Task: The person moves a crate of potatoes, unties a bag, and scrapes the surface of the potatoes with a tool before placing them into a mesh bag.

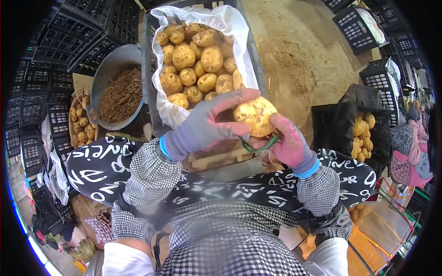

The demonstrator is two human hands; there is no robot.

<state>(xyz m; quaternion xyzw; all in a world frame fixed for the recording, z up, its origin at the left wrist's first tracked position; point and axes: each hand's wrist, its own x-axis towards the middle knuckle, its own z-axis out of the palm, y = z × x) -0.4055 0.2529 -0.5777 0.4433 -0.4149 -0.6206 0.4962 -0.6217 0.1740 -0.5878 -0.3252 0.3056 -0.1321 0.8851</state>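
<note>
A round, pale yellow potato with brown specks and patches of dirt on its skin is being held up in front of the person's chest, just below the near edge of a dark plastic crate. That crate is lined with a white sack and heaped with similar potatoes.

The left hand, in a grey knit glove, is closing on the potato from the left. Its fingers are curling over the top and the thumb is pressing in along the lower side. The right hand, in a pink glove, is gripping from below and the right, with its thumb lying against the skin. Both sets of fingers are clenching the potato between them.

A thin green cord is looping just under the potato by the right hand; what holds it cannot be told.

A grey metal basin of brown shreds is sitting left of the crate, and a black-lined crate holding more potatoes is standing to the right.
</note>
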